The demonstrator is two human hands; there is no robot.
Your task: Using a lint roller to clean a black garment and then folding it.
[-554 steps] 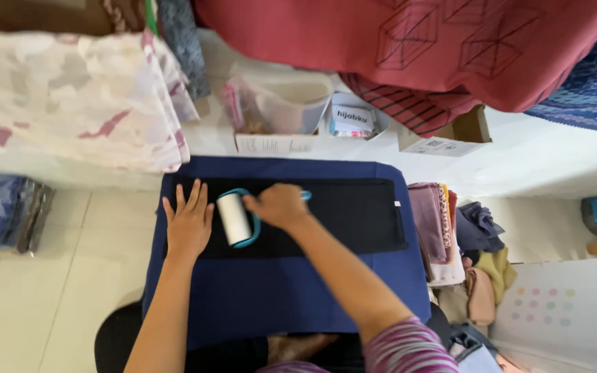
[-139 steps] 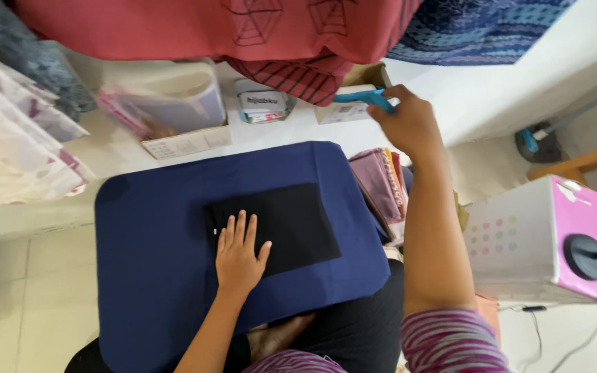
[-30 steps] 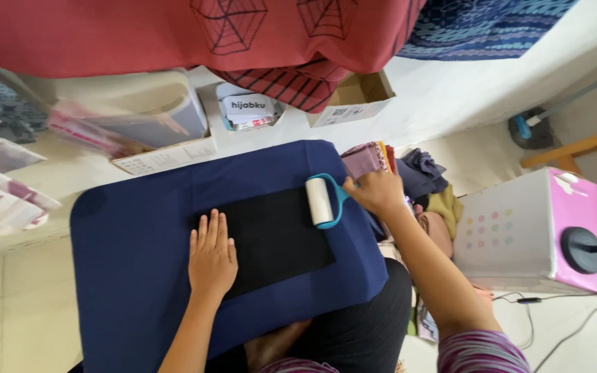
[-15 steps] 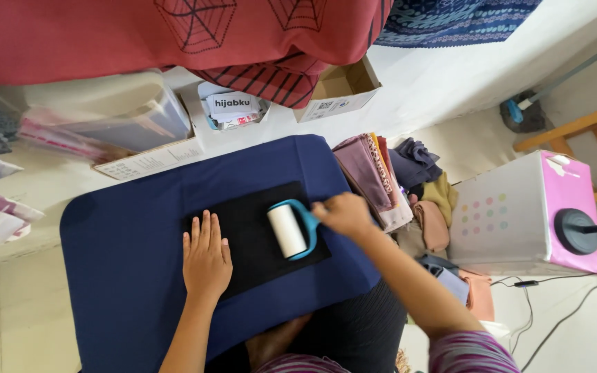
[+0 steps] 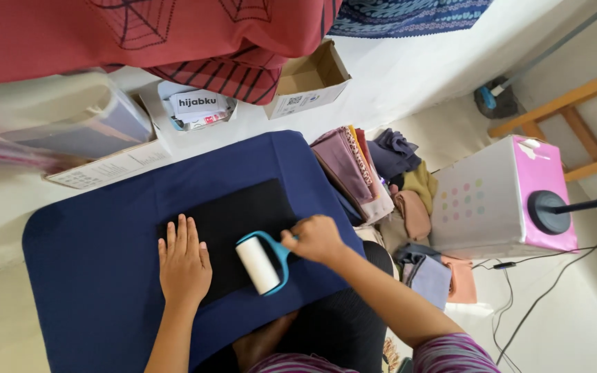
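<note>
Rolling leftward since half a second ago, lint roller (image 5: 258, 264), gripped in right hand (image 5: 317, 239), nears flat, fingers-together left hand (image 5: 184, 262) pinning black cloth (image 5: 243, 217).

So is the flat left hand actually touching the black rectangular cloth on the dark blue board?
Touching. The head view shows the left hand lying palm down on the black rectangular cloth, fingers spread flat with no gap beneath them.

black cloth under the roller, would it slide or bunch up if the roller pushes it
The black cloth lies thin and flat on the blue padded board, so it is probably limp and light. The left hand presses flat on it, which likely stops bunching. The lint roller in the right hand might drag an unpinned edge.
</note>
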